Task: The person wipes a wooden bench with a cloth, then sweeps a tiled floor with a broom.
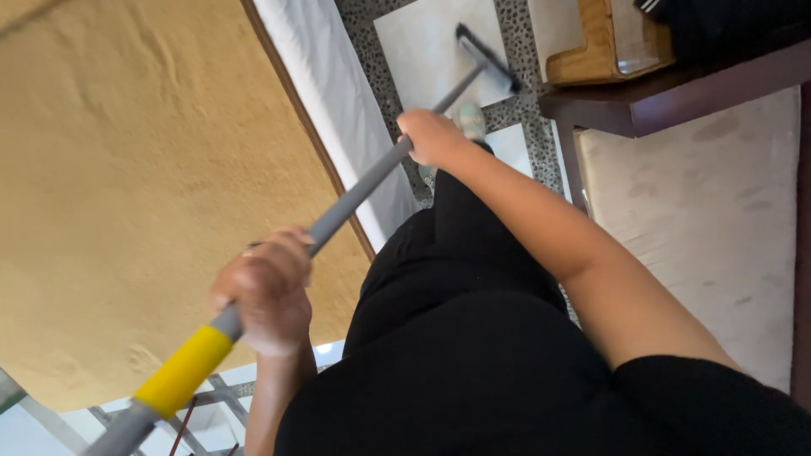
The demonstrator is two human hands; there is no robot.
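1. Handle (363, 190): a long grey pole is seen running from the lower left of the view up to the upper right. A yellow sleeve (184, 370) is fitted near its lower end.

2. Head (487, 57): a dark flat bar is set crosswise at the far end of the handle. It is rested on the floor (422, 51), on a pale tile bordered by speckled stone.

3. Left hand (263, 291): the fingers are wrapped fully round the handle just above the yellow sleeve. The grip is closed, with no gap seen.

4. Right hand (432, 135): the handle is clasped further up, also with closed fingers. This hand is the nearer of the two to the head, which lies up and to the right of it along the pole's long axis.

5. Relation of grips: the two hands are set well apart on the same pole, and the pole's long axis passes through both and on to the head.

6. Surroundings: a tan blanket (127, 186) is spread at the left, with a white sheet (338, 93) along its edge. A dark wooden frame (676, 84) with a pale cushion (701, 236) is seen at the right. A light wooden piece (604, 46) is placed on the frame's upper left corner. The person's black clothing (473, 355) fills the lower middle.
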